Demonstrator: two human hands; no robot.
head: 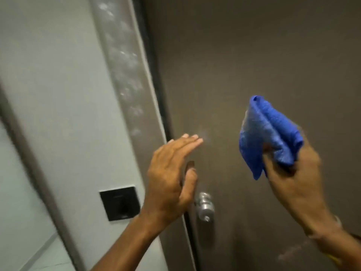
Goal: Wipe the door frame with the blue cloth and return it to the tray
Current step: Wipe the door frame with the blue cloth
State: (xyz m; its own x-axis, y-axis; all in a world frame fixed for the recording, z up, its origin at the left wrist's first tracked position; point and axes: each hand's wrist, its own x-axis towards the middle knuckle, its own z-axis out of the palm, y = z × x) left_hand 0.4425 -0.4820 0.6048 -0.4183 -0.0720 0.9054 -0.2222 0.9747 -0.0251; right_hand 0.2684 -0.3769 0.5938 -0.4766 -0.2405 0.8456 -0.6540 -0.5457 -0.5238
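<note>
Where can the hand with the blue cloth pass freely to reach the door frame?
Free: the bare door face above both hands, across to the door frame. Crowded: lower down, where the open left hand sits before the frame edge, with the knob just below it. The right hand holds the blue cloth off the door.

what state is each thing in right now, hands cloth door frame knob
left hand: open, empty, fingers spread
right hand: shut on blue cloth
blue cloth: bunched, held off the door
door: closed
door frame: smudged
knob: untouched
</note>
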